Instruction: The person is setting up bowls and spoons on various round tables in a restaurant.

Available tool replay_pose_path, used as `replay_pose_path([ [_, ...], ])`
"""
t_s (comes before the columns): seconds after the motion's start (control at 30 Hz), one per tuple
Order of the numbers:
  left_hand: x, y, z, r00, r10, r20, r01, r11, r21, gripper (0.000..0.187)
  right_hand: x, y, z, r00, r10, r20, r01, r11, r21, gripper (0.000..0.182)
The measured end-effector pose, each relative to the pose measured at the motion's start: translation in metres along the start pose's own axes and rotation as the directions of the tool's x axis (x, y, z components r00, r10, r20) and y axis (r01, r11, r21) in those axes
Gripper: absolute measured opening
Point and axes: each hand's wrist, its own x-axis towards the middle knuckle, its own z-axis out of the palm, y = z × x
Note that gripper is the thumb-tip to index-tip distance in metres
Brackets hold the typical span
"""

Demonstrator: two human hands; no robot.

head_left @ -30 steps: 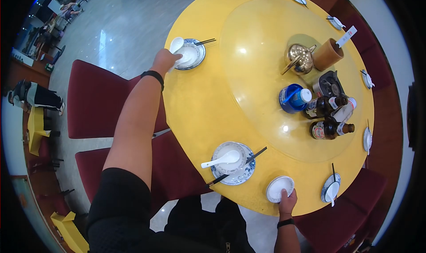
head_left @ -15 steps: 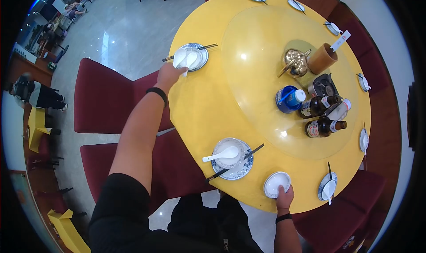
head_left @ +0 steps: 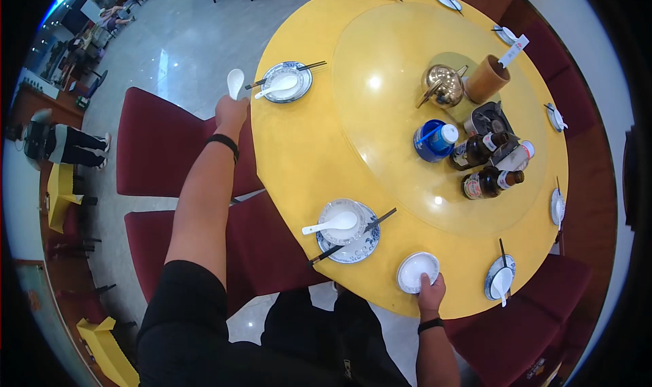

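My left hand [head_left: 231, 114] is closed on a white spoon [head_left: 236, 81], held up just off the table's left edge, above the chair. Beside it, a blue-patterned plate [head_left: 303, 84] carries another white spoon [head_left: 280, 86] and chopsticks [head_left: 313, 65]. My right hand [head_left: 432, 295] grips a white bowl [head_left: 411, 273] by its near rim, thumb over the edge, at the table's front edge. Between my hands lies a patterned plate [head_left: 367, 250] with a glassy bowl [head_left: 331, 236] on it, a white spoon [head_left: 339, 222] across the bowl, and chopsticks [head_left: 384, 218] alongside.
The round yellow table [head_left: 292, 142] bears a glass turntable with a gold teapot [head_left: 445, 88], a wooden holder [head_left: 487, 79], a blue container [head_left: 428, 142] and brown bottles [head_left: 481, 184]. Several more place settings ring it. Dark red chairs [head_left: 159, 142] stand close by; a person [head_left: 58, 141] is at far left.
My left hand has lifted one white spoon from the far-left plate and moved left with it, past the table edge. My right hand still grips the bowl. The view has shifted slightly.
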Motion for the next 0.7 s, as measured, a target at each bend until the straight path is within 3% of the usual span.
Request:
replay_pose_path([
  [0.1, -0.017, -0.040, -0.002, 0.997, 0.071, -0.022, -0.073, 0.994, -0.082, 0.042, 0.005, 0.006, -0.001, 0.999, -0.030, 0.011, 0.030, 0.999, -0.019, 0.016],
  [0.17, -0.051, -0.068, -0.002, 0.995, 0.090, 0.050, -0.068, 0.938, -0.340, 0.038, 0.005, 0.007, -0.002, 0.999, -0.036, 0.021, 0.036, 0.999, 0.006, 0.016],
  [0.23, -0.102, -0.089, -0.008, 0.988, 0.136, 0.073, -0.087, 0.880, -0.467, 0.034, 0.003, 0.001, -0.001, 0.999, -0.017, 0.042, 0.017, 1.000, 0.008, 0.016],
  [0.27, -0.144, -0.084, -0.028, 0.974, 0.040, 0.225, 0.081, 0.859, -0.505, 0.035, 0.000, -0.005, -0.002, 0.999, -0.025, 0.039, 0.024, 0.999, 0.023, 0.016],
  [0.3, -0.165, -0.109, -0.017, 0.979, 0.136, 0.150, -0.040, 0.856, -0.516, 0.034, -0.002, -0.012, -0.002, 0.997, -0.017, 0.072, 0.017, 1.000, -0.005, 0.017],
  [0.33, -0.196, -0.122, -0.015, 0.979, 0.102, 0.179, 0.021, 0.815, -0.579, 0.031, -0.003, -0.016, -0.003, 0.994, -0.006, 0.105, 0.010, 0.999, -0.036, 0.017],
  [0.37, -0.237, -0.116, -0.033, 0.946, -0.043, 0.320, 0.232, 0.781, -0.579, 0.028, 0.000, -0.008, -0.004, 0.995, -0.012, 0.101, 0.015, 1.000, -0.024, 0.017],
  [0.4, -0.270, -0.128, -0.040, 0.899, -0.097, 0.427, 0.353, 0.738, -0.575, 0.026, 0.005, 0.004, -0.004, 0.990, -0.082, 0.111, 0.086, 0.996, -0.035, 0.017],
  [0.47, -0.332, -0.145, -0.054, 0.851, -0.105, 0.515, 0.454, 0.640, -0.620, 0.024, 0.004, 0.004, -0.005, 0.981, -0.154, 0.118, 0.160, 0.986, -0.050, 0.017],
  [0.53, -0.379, -0.168, -0.062, 0.774, -0.146, 0.616, 0.583, 0.542, -0.604, 0.022, -0.010, -0.029, 0.000, 0.983, 0.013, 0.183, -0.022, 0.999, 0.044, 0.018],
  [0.57, -0.400, -0.176, -0.066, 0.733, -0.162, 0.661, 0.643, 0.481, -0.595, 0.021, -0.016, -0.031, 0.000, 0.984, 0.009, 0.178, -0.015, 0.999, 0.030, 0.018],
  [0.63, -0.434, -0.181, -0.078, 0.669, -0.182, 0.720, 0.713, 0.432, -0.553, 0.019, -0.023, -0.036, 0.007, 0.966, 0.052, 0.254, -0.075, 0.994, 0.082, 0.019],
  [0.7, -0.461, -0.186, -0.087, 0.655, -0.103, 0.749, 0.702, 0.449, -0.552, 0.018, -0.042, -0.059, 0.019, 0.952, 0.013, 0.306, -0.044, 0.994, 0.096, 0.019],
])
